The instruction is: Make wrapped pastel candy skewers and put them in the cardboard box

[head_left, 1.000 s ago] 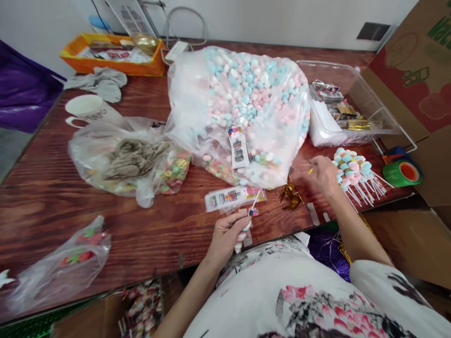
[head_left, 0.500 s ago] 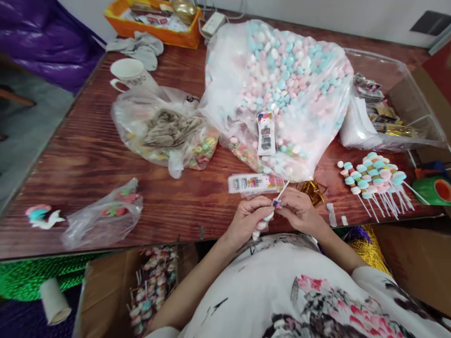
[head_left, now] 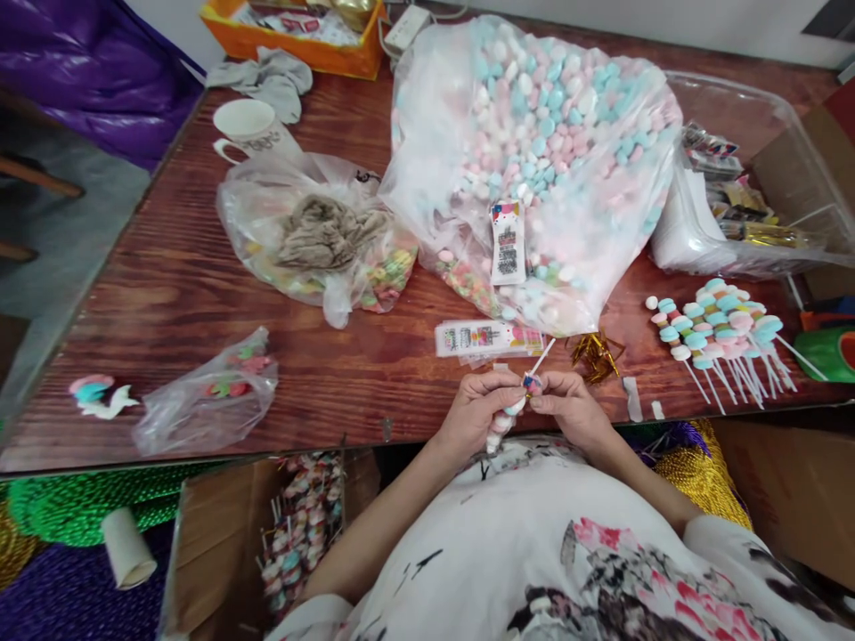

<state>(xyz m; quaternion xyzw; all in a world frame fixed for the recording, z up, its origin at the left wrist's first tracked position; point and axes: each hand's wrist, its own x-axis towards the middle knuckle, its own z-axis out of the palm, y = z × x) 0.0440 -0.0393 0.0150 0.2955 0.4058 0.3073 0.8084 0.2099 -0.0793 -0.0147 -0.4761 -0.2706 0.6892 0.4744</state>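
Note:
Near the table's front edge, a marshmallow skewer (head_left: 502,422) in a clear printed wrapper is held with its candies downward and its white stick pointing up to the right. My left hand (head_left: 476,411) is closed around the upper candies, thumb on top. Thumb and fingers of my right hand (head_left: 573,405) pinch at the gathered wrapper neck, beside the left fingertips. Just beyond the hands are flat printed wrappers (head_left: 477,338) and a pile of gold twist ties (head_left: 597,356). Unwrapped marshmallow skewers (head_left: 725,325) lie together to the right.
A big bag of marshmallows (head_left: 554,133) fills the back centre, with a bag of gummies (head_left: 250,254) at its left. A mug (head_left: 250,125), an orange box (head_left: 300,44) and a clear plastic bin (head_left: 748,258) stand farther out. Wrapped skewers fill a carton (head_left: 214,534) below the table.
The whole view has shifted slightly. My right fingers have moved from curling over the wrapper neck to pinching at its right side. My left hand keeps its hold on the skewer.

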